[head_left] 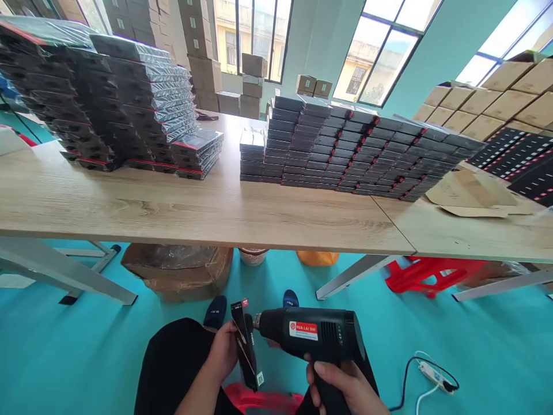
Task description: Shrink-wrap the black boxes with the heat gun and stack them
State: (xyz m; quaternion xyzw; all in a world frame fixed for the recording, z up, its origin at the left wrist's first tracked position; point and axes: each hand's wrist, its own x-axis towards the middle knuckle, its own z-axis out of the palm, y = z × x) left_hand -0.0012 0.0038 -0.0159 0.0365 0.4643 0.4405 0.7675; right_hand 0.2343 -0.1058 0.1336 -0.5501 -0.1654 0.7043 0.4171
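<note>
My left hand [223, 353] is closed on the edge of a narrow black box [245, 349], which is tilted upright above my lap. The box has white print, a small red mark at its top and a square code label near the bottom. Wrapped round the grip of a black heat gun [317, 332] is my right hand [341, 383]. A red and white label sits on the gun's barrel. Its metal nozzle points left, close against the side of the box; I cannot tell whether they touch.
Above my lap runs a long wooden table [185, 213]. Film-wrapped black boxes [129, 104] are stacked at its left, more dark boxes [345, 150] at its middle. Beneath it are a brown carton [185, 282] and a red stool [432, 274]. A power strip [434, 376] lies on the floor at right.
</note>
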